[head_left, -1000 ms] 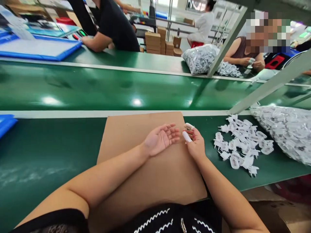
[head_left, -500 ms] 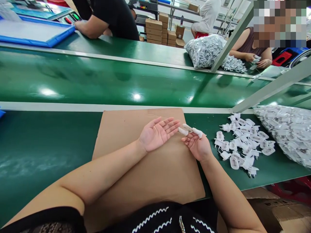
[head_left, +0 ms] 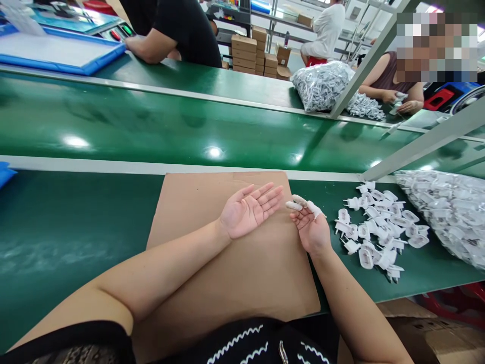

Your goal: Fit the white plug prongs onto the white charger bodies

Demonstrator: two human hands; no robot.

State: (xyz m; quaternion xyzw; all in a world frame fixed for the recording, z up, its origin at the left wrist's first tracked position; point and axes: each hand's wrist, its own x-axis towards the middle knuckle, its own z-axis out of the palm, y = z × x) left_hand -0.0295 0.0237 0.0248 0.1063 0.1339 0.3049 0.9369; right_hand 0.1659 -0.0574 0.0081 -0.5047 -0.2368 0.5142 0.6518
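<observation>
My left hand [head_left: 252, 211] is palm up above a brown cardboard sheet [head_left: 227, 273], its fingers stretched out and holding nothing. Just right of its fingertips is my right hand [head_left: 311, 227], also palm up, with white finger covers [head_left: 299, 202] on its thumb and some fingers. Those fingers are loosely bent and apart, and I see nothing held in them. A small gap separates the two hands. To the right of my right hand, a loose heap of white plastic plug pieces [head_left: 379, 222] lies on the green tabletop [head_left: 76, 227].
A clear bag of white pieces [head_left: 447, 217] stands beyond the heap. Behind a pale rail runs a green belt [head_left: 151, 126]. Across it are another filled bag [head_left: 322, 83], a blue-rimmed tray [head_left: 87, 65] and co-workers. A slanted metal post [head_left: 417, 136] crosses at right.
My right hand has shifted slightly right, widening the gap to my left hand. The view has tilted a little. Across the belt, a co-worker's hands have moved slightly.
</observation>
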